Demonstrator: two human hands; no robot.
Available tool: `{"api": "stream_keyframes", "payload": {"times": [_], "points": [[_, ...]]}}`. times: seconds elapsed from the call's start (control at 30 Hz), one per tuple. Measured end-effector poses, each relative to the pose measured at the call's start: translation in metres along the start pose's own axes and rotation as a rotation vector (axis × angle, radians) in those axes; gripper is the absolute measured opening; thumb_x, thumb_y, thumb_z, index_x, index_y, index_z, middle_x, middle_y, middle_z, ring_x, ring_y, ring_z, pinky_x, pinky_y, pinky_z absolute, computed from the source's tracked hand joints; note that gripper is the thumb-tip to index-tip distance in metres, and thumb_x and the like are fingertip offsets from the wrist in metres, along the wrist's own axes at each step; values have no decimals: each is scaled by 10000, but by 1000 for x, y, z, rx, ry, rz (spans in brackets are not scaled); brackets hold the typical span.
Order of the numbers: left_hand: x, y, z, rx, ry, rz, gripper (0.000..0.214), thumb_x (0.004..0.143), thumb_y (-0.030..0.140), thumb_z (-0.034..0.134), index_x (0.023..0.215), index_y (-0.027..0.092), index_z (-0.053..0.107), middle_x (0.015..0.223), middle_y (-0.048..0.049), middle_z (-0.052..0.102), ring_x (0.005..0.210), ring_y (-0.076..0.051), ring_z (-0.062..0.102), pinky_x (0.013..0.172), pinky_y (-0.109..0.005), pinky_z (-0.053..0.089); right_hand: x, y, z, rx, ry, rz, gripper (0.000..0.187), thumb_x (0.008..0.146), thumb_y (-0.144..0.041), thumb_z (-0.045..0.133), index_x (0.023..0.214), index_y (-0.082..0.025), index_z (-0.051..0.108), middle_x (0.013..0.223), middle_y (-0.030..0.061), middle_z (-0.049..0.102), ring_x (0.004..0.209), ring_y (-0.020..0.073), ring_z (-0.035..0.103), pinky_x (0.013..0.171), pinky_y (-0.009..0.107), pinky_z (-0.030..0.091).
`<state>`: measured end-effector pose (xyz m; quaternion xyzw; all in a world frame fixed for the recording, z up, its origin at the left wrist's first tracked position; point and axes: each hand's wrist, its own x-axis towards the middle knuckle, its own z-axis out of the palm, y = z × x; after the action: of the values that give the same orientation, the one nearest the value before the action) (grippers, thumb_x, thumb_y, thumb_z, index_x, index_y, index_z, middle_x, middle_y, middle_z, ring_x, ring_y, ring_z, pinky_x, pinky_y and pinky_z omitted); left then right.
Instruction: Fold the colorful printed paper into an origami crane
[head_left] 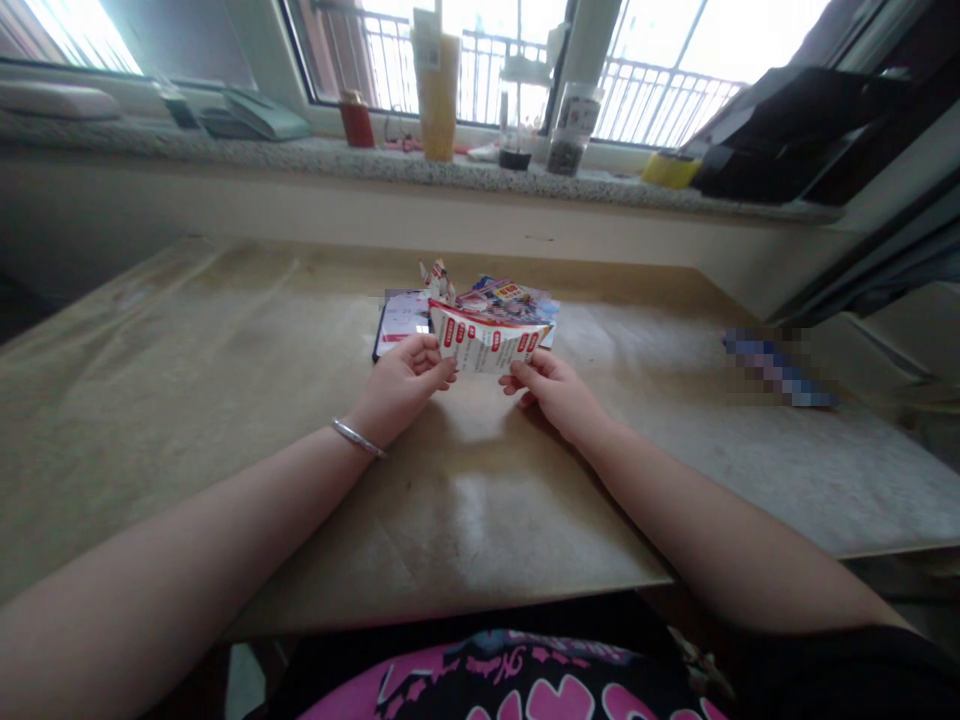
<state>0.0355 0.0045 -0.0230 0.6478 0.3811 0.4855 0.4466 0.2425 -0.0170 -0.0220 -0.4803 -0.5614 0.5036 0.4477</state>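
Note:
A white printed paper sheet [484,345] with red labels is held up between my two hands, above the table. My left hand [409,378] pinches its left lower corner, thumb in front. At the right lower corner, my right hand [551,385] grips the same sheet between thumb and fingers. Behind the sheet lies a pile of colourful printed papers [506,293], partly hidden by it. A small folded paper piece [439,280] stands up at the pile's left. Beside my left hand, a phone [401,318] with a lit screen lies partly covered.
The table [315,540] has a glossy tan cover. A blurred blue strip-like object [780,370] lies on its right side. Along the windowsill [262,150] stand a red jar [356,120], a tall yellow container [439,100], clear containers [568,130] and a black bag [772,140].

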Motion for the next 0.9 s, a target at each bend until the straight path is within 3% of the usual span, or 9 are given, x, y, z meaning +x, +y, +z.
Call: {"api": "stream_keyframes", "payload": {"times": [0.2, 0.5, 0.77, 0.9], "points": [[-1, 3, 0, 138, -40, 20, 181, 790, 314, 611, 850, 151, 559, 716, -16, 644, 641, -123, 623, 597, -241, 515, 3, 2, -3, -26, 67, -53, 335, 711, -520, 594, 738, -213, 463, 737, -18, 584, 691, 120, 583, 523, 206, 435], [-3, 3, -2, 398, -45, 117, 261, 853, 393, 540, 877, 146, 618, 771, -53, 661, 675, -160, 634, 583, -256, 504, 3, 9, -8, -298, 71, -222, 192, 810, -389, 524, 817, -200, 556, 746, -5, 586, 684, 131, 554, 582, 251, 466], [-3, 0, -3, 427, -73, 130, 289, 858, 406, 533, 897, 139, 634, 846, -75, 670, 734, -172, 624, 628, -278, 517, 3, 10, -11, -442, 116, -315, 170, 824, -355, 529, 783, -195, 570, 737, 3, 589, 698, 136, 548, 593, 253, 468], [-2, -1, -2, 278, -54, 129, 282, 847, 405, 553, 953, 147, 595, 873, -64, 663, 741, -158, 621, 644, -274, 517, 2, 7, -10, -439, 101, -352, 187, 837, -338, 511, 903, -192, 608, 803, 22, 625, 724, 145, 568, 604, 264, 473]]}}
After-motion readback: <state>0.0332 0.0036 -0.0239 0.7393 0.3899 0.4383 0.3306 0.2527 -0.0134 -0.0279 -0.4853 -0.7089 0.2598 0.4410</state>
